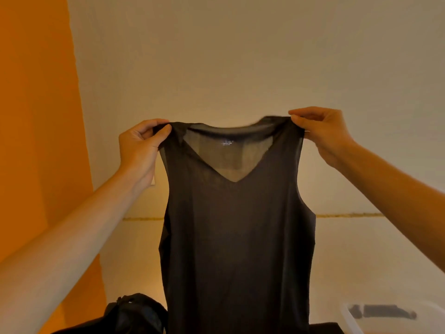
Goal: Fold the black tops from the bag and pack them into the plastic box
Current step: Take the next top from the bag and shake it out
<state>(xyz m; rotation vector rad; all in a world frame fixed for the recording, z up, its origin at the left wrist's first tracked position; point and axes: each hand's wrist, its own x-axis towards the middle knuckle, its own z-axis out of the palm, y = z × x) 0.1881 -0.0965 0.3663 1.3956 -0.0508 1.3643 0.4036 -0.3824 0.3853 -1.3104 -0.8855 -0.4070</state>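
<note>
Both bare forearms reach up and forward from the lower corners of the view, raised well above the surface below. The left hand is turned with its back toward the camera, thumb and curled fingers pinched shut on the left shoulder strap of a black top. The right hand mirrors it, pinching the right shoulder strap between thumb and fingertips, wrist bent slightly down. The top hangs straight down between the two grips, stretched flat at the shoulders, sleeveless, with a V neck facing the camera; the fabric is thin enough that light shows through the back panel inside the neckline, where a small white printed label sits, too small to read. Its hem runs out of the bottom edge of the view. Low at the left, a dark bag is partly hidden behind the top and cut off by the edge. At the lower right, a clear plastic box is blurred, with something dark inside that cannot be made out. Behind everything stands a pale wall with an orange panel at the left.
</note>
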